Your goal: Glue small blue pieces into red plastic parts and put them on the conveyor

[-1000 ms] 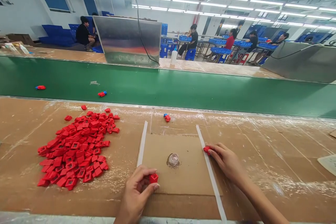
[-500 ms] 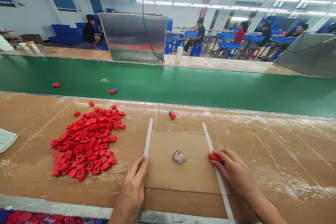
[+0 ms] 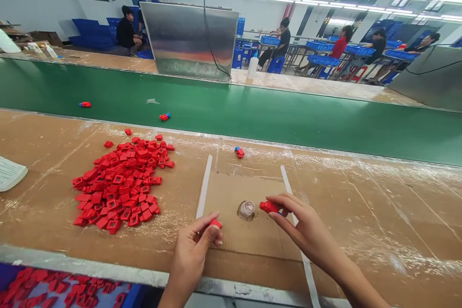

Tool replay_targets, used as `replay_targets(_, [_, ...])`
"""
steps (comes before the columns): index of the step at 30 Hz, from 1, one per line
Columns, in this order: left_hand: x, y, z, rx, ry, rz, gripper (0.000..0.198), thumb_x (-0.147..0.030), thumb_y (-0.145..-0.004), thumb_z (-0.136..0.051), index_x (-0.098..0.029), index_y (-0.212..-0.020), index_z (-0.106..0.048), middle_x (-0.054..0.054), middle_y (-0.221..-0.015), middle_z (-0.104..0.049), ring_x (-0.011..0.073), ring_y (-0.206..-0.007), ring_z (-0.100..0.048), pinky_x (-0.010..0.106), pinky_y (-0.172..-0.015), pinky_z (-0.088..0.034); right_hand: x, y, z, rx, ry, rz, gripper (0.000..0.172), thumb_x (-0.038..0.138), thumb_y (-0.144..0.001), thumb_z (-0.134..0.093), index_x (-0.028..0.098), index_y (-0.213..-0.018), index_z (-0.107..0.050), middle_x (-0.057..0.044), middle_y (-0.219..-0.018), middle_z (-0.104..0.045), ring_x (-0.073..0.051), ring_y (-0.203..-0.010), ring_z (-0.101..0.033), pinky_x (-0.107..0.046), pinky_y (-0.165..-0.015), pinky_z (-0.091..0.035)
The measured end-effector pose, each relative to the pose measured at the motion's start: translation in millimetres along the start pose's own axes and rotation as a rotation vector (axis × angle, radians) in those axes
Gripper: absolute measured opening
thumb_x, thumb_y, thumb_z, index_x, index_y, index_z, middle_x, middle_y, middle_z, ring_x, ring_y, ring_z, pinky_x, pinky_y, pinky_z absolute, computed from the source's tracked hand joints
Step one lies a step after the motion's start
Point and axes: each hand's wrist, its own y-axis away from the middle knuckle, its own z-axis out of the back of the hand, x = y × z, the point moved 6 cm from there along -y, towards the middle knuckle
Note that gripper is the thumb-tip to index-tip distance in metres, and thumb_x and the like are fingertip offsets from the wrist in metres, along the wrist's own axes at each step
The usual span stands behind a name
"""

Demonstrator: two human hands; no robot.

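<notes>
A pile of red pieces (image 3: 122, 183) is spread at left of frame. At lower centre, a small red piece (image 3: 216, 224), partly hidden, is pinched in the left hand (image 3: 193, 250). At centre, a brownish round lump (image 3: 247, 208) is seen on a cardboard sheet (image 3: 225, 190). Just right of it, a red-and-blue piece (image 3: 269, 207) is pinched in the right hand (image 3: 306, 224).
</notes>
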Motion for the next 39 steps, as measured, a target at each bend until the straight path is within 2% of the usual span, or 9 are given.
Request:
replay_targets(4, [-4,3,-5.5,0.049,0.025,0.003,0.040,-0.040,-0.077,-0.078,-0.018,-0.111,-0.077,0.007,-0.090,-0.076,0.0175,-0.070,-0.065,0.027,-0.068,-0.055,7,-7,-9,0.010,0.093,0.059,0.026,0.040,-0.104,-0.045,0.022,-0.116,-0.060,-0.010,-0.105,-0.063,-0.024,-0.087,-0.063,-0.036,-0.073,-0.053])
replay_targets(7, [4,6,-9.0,0.099,0.105,0.082,0.044,-0.034,-0.072,-0.083,-0.021,-0.114,-0.075,0.008,-0.098,-0.077,0.0209,-0.084,-0.067,0.027,-0.074,-0.055,12,-10,-13,0.020,0.180,0.116,0.029,0.039,-0.106,-0.039,0.021,-0.116,-0.060,-0.011,-0.104,-0.062,-0.024,-0.088,-0.064,-0.035,-0.071,-0.053])
replay_targets(10, [15,9,-11.3,0.146,0.151,0.135,0.041,-0.030,-0.070,-0.085,-0.021,-0.109,-0.077,0.008,-0.097,-0.078,0.0213,-0.091,-0.067,0.026,-0.082,-0.052,16,-11,-16,0.038,0.243,0.157,0.031,0.037,-0.108,-0.034,0.021,-0.117,-0.060,-0.011,-0.103,-0.062,-0.024,-0.086,-0.064,-0.035,-0.071,-0.053])
replay_targets(16, [24,12,-9.0,0.173,0.173,0.148,0.035,-0.027,-0.072,-0.084,-0.022,-0.106,-0.078,0.005,-0.094,-0.078,0.0172,-0.088,-0.065,0.023,-0.082,-0.050,18,-12,-20,0.048,0.314,0.179,0.032,0.036,-0.108,-0.032,0.021,-0.116,-0.060,-0.010,-0.100,-0.062,-0.024,-0.084,-0.064,-0.035,-0.070,-0.053])
replay_targets(24, [21,13,-11.8,0.180,0.201,0.182,0.040,-0.027,-0.067,-0.087,-0.020,-0.105,-0.078,0.008,-0.096,-0.078,0.0214,-0.090,-0.066,0.030,-0.086,-0.051,20,-12,-18,0.035,0.290,0.176,0.031,0.035,-0.107,-0.036,0.021,-0.116,-0.062,-0.010,-0.100,-0.063,-0.023,-0.083,-0.065,-0.035,-0.069,-0.054])
replay_targets(32, [18,12,-15.2,0.178,0.255,0.137,0.039,-0.023,-0.069,-0.086,-0.021,-0.107,-0.076,0.005,-0.094,-0.076,0.0177,-0.089,-0.065,0.025,-0.083,-0.051,22,-16,-22,0.072,0.299,0.178,0.030,0.034,-0.108,-0.034,0.023,-0.117,-0.060,-0.009,-0.100,-0.062,-0.024,-0.084,-0.064,-0.035,-0.070,-0.053])
replay_targets(39, [20,14,-20.3,0.188,0.299,0.094,0.027,-0.023,-0.073,-0.084,-0.020,-0.099,-0.076,0.003,-0.088,-0.075,0.0140,-0.084,-0.063,0.020,-0.079,-0.048,35,-7,-9,0.005,0.159,0.122,0.024,0.037,-0.105,-0.044,0.024,-0.117,-0.061,-0.010,-0.106,-0.064,-0.025,-0.087,-0.064,-0.034,-0.072,-0.053])
